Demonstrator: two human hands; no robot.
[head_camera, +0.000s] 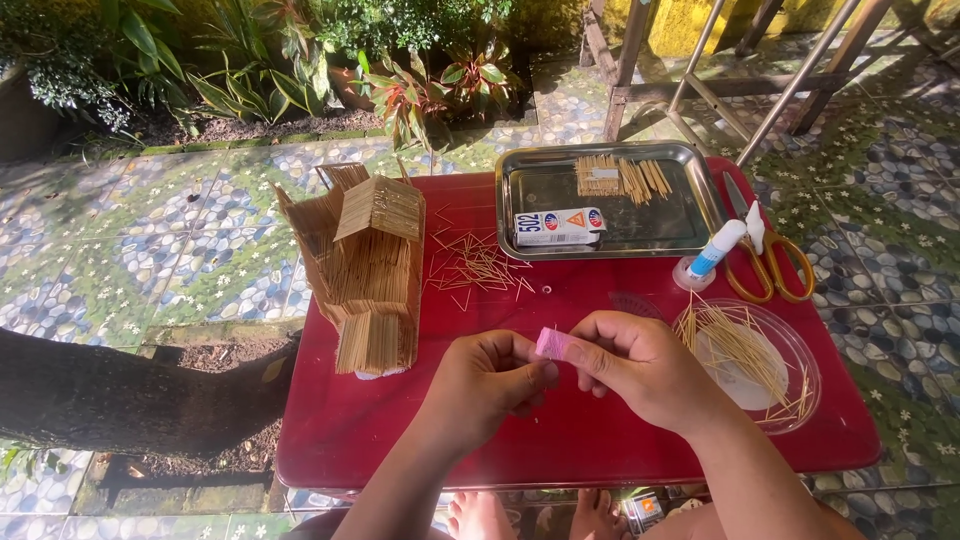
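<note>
Worktop: small red table (400, 440) outdoors — pebble-pattern tiles, plants behind.
On it: toothpick house (368, 270) left, steel tray (520, 180) rear, clear dish (795, 345) of sticks right, scissors (770, 262).
Pink piece (551, 343): front centre, above worktop — between both hands.
Left hand (485, 378): fingertips pinching pink piece.
Right hand (645, 368): pinching its other end.

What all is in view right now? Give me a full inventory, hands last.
table: one, red, centre
toothpick house: one, tan, table's left part
loose toothpicks: many, tan, beside the house
metal tray: one, silver, far edge
stick bundle: one, tan, in the tray
small box: one, white, tray's front rim
glue bottle: one, white and blue, right of the tray
scissors: one, orange handles, far right
clear dish: one, holding toothpicks, right
pink piece: one, pinched between both hands
left hand: fingers on the pink piece
right hand: fingers on the pink piece
</note>
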